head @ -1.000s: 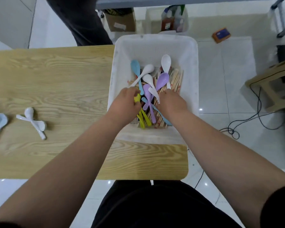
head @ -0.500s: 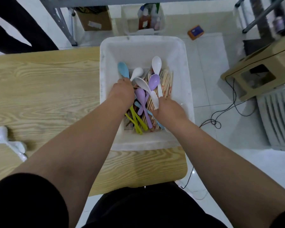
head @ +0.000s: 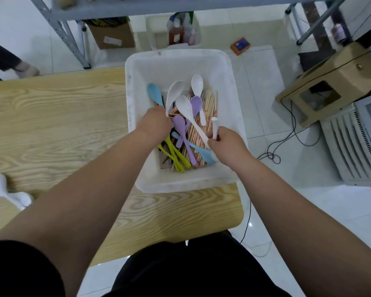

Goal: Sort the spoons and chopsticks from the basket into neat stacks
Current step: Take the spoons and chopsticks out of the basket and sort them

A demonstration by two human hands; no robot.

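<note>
A white basket sits at the right end of the wooden table. Inside lie white, blue, purple and yellow spoons over a layer of wooden chopsticks. My left hand reaches into the basket's left side and grips the handle of a white spoon, whose bowl points away from me. My right hand holds two white spoons by their handles: one slants up to the left, and only the upright end of the other shows.
Two white spoons lie crossed on the table at the far left edge. Beyond the table stand a metal shelf frame, a cardboard box and a bin of bottles. A stool, a heater grille and cables are on the floor to the right.
My right hand has lifted its white spoons a little, and a second handle now sticks up from it. My left hand stays at the white spoon's handle.
</note>
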